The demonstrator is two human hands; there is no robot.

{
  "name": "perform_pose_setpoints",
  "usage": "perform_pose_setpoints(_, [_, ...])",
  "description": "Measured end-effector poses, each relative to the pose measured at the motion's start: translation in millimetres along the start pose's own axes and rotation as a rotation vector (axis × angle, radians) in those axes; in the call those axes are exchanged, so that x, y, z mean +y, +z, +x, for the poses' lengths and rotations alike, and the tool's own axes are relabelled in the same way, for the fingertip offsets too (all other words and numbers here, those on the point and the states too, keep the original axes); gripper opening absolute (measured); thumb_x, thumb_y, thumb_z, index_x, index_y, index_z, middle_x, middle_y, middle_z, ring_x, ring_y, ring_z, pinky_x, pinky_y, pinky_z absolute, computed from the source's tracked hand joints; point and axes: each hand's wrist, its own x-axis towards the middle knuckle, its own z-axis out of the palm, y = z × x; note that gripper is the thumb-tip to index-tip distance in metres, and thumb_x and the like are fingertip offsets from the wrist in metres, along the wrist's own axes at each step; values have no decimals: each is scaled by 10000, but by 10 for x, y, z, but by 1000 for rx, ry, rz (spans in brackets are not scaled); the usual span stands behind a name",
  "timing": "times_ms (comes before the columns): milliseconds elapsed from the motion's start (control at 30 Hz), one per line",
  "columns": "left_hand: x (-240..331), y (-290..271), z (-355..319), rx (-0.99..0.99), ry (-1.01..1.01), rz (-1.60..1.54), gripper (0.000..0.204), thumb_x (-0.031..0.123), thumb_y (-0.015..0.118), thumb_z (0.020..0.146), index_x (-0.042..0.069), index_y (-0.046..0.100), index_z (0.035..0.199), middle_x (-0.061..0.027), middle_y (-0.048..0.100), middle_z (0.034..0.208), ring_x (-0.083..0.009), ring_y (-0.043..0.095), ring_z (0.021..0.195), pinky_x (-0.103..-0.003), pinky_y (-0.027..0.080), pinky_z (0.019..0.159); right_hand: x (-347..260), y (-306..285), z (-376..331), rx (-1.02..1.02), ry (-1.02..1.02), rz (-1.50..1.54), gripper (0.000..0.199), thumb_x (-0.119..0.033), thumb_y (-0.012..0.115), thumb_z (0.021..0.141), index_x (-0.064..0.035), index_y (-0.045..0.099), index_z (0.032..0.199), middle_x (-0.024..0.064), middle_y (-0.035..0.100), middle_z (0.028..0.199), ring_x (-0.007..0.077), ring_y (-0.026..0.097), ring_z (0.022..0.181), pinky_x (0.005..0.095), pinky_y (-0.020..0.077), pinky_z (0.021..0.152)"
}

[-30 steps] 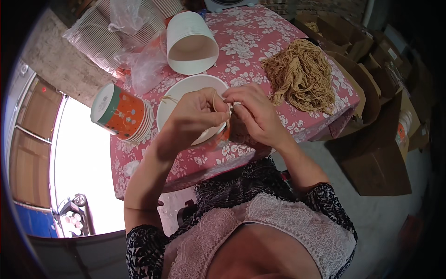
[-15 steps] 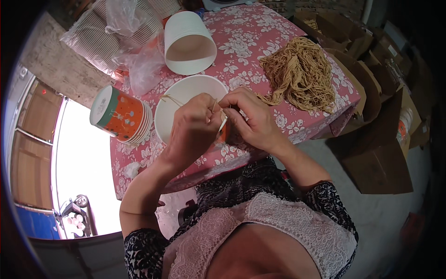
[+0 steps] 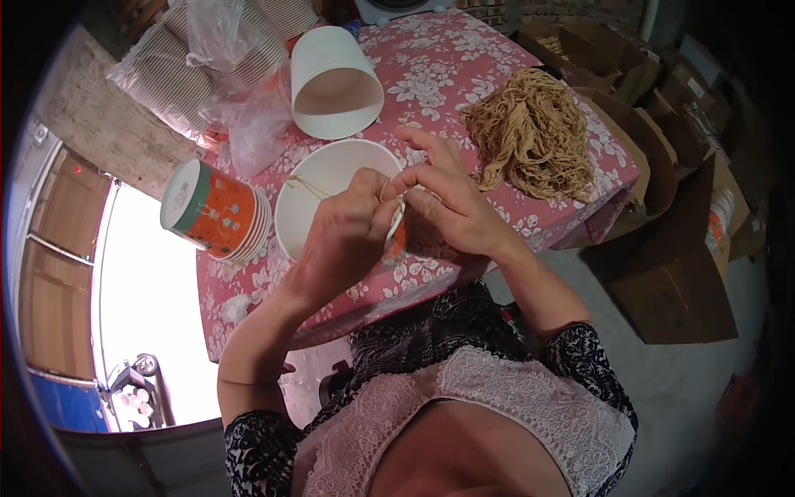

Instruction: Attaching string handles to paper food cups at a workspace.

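Both hands meet just over the near rim of the white paper tub, the landmark here. The left hand is a closed grip, pinching a tan string at its fingertips; half a second ago it sat lower, so the string now rises taut off the tub. The right hand pinches the same strand, its outer fingers spread wider than before. Left of the tub lies an orange patterned cup stack; beyond it a white cup stack; right, on the floral tabletop, the string bundle.
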Motion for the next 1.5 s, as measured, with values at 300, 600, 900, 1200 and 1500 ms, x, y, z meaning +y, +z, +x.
perform_pose_setpoints(300, [0, -2, 6, -27, -73, -58, 94, 47, 592, 885, -28, 595, 828, -162, 606, 871, -261, 654, 696, -361, 523, 589, -93, 16, -34, 6, 46, 59, 57, -88, 616, 887, -40, 587, 902, 181, 472, 1380, 331, 426, 1289, 409, 313, 1085])
perform_pose_setpoints(600, [-181, -37, 9, -88, -243, -433, 99, 66, 562, 914, -25, 593, 941, -107, 643, 727, -153, 619, 618, -286, 500, 580, -294, 110, -161, 151, -98, -282, 153, 18, 653, 801, -16, 509, 840, 167, 532, 1113, 354, 486, 1010, 415, 421, 854])
perform_pose_setpoints(900, [-105, -66, 26, -60, -349, -440, 154, 117, 501, 954, -8, 550, 879, -86, 634, 705, -114, 589, 553, -269, 471, 515, -280, 172, -385, 29, -31, -269, 172, 77, 613, 778, -22, 489, 844, 150, 525, 995, 335, 500, 915, 380, 424, 788])
perform_pose_setpoints(1200, [-148, -103, 15, -22, -346, -443, 176, 133, 582, 942, -32, 595, 882, -55, 636, 707, -95, 577, 539, -240, 464, 516, -260, 167, -480, 50, 490, 262, 155, -171, 535, 995, -21, 571, 1000, 100, 568, 805, 209, 576, 747, 325, 458, 695])
perform_pose_setpoints(1500, [-70, -205, 75, -45, -428, -481, 211, 139, 624, 920, -51, 638, 829, -54, 648, 726, -80, 571, 557, -230, 449, 530, -291, 205, -435, 78, 259, 42, 83, -39, 639, 886, 2, 588, 938, 100, 591, 812, 257, 600, 771, 325, 467, 684])
